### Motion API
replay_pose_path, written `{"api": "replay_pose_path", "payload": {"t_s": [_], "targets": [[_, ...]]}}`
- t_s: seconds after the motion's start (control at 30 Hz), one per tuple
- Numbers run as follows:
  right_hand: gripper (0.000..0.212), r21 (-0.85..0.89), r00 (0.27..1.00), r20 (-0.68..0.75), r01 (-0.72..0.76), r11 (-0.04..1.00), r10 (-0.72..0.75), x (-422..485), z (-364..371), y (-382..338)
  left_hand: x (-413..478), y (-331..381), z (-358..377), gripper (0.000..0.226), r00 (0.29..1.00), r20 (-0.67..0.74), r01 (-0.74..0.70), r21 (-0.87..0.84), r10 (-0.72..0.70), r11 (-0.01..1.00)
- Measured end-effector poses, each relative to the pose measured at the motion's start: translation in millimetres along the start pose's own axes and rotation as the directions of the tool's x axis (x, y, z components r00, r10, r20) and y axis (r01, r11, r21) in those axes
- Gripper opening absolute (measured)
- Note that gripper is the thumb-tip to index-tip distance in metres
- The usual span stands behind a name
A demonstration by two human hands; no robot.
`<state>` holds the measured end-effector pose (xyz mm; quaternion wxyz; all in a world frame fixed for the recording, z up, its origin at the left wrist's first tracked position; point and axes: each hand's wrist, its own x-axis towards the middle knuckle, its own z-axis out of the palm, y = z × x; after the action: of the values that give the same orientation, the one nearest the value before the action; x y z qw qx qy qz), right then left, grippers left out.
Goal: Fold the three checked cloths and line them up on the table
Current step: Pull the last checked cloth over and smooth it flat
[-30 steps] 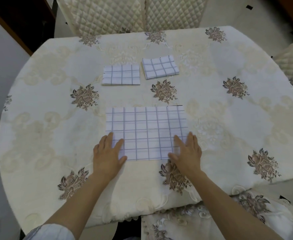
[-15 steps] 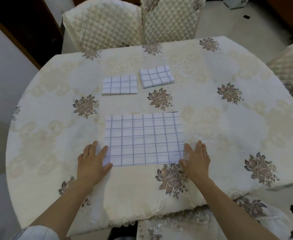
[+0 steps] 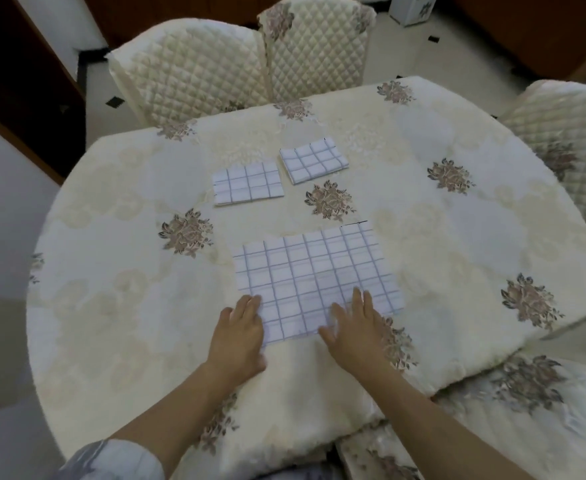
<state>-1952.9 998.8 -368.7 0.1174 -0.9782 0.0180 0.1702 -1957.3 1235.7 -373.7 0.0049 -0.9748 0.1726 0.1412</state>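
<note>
Home dining room; clothed table (image 3: 440,237); quilted chairs (image 3: 198,71)

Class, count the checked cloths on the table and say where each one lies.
3. Two folded cloths lie side by side at the far end, one left, one right. A larger cloth lies near the person, under both hands.

- Two quilted cream chairs (image 3: 250,64) are standing side by side at the far edge.
- Another quilted chair (image 3: 568,133) is sitting at the right.
- A white box (image 3: 414,8) is resting on the floor beyond.
</note>
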Motion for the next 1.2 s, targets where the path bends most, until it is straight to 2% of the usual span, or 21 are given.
{"api": "replay_pose_path", "payload": {"t_s": [0.13,0.23,0.43,0.57,0.67,0.77,0.87,0.97,1.03,1.13,1.2], "targets": [[0.063,-0.024,0.990,0.072,-0.117,0.993,0.118,-7.6,11.2,-16.3,0.4,-1.4,-2.4,0.048,0.999,0.020,-0.045,0.040,0.045,0.998],[0.058,0.024,0.978,0.110,-0.179,0.984,0.176,-7.2,6.8,-20.1,1.6,-3.6,-4.9,0.039,0.998,0.002,-0.066,0.063,0.066,0.996],[0.062,-0.012,0.972,0.138,-0.190,0.982,0.190,-7.0,3.4,-25.6,6.4,-11.0,-6.9,0.029,0.995,0.018,-0.102,0.099,0.101,0.990],[0.070,-0.005,0.967,0.172,-0.192,0.981,0.190,-6.6,3.1,-23.3,8.9,-26.9,-6.9,0.035,0.981,-0.121,-0.152,-0.010,0.149,0.988],[0.091,0.022,0.959,0.231,-0.173,0.985,0.163,-3.9,2.0,-17.9,7.5,-32.2,-14.7,0.033,0.966,-0.208,-0.182,-0.138,0.151,0.974],[0.101,0.031,0.984,0.161,-0.082,0.996,0.076,-9.9,0.9,-13.8,4.9,-27.6,-22.1,0.024,0.956,-0.265,-0.190,-0.231,0.126,0.954],[0.088,0.048,0.997,0.014,0.081,0.996,-0.081,-22.5,5.9,-15.9,0.3,-10.5,-24.8,0.015,0.954,-0.285,-0.178,-0.276,0.097,0.944],[0.048,0.148,0.966,-0.192,0.205,0.968,-0.175,-31.2,16.0,-17.3,-4.3,14.6,-28.3,0.010,0.956,-0.290,-0.157,-0.371,0.047,0.915],[0.021,0.199,0.949,-0.275,0.215,0.956,-0.156,-32.8,20.2,-14.1,-7.5,30.3,-32.5,0.011,0.952,-0.299,-0.191,-0.426,0.062,0.884],[0.021,0.325,0.944,-0.321,0.191,0.926,-0.082,-31.0,21.9,-4.3,-9.0,40.2,-39.2,0.018,0.937,-0.313,-0.288,-0.449,0.153,0.846],[0.014,0.428,0.937,-0.348,0.190,0.884,-0.033,-30.5,19.4,4.1,-6.5,32.8,-42.4,0.034,0.945,-0.269,-0.284,-0.407,0.184,0.868]]}}
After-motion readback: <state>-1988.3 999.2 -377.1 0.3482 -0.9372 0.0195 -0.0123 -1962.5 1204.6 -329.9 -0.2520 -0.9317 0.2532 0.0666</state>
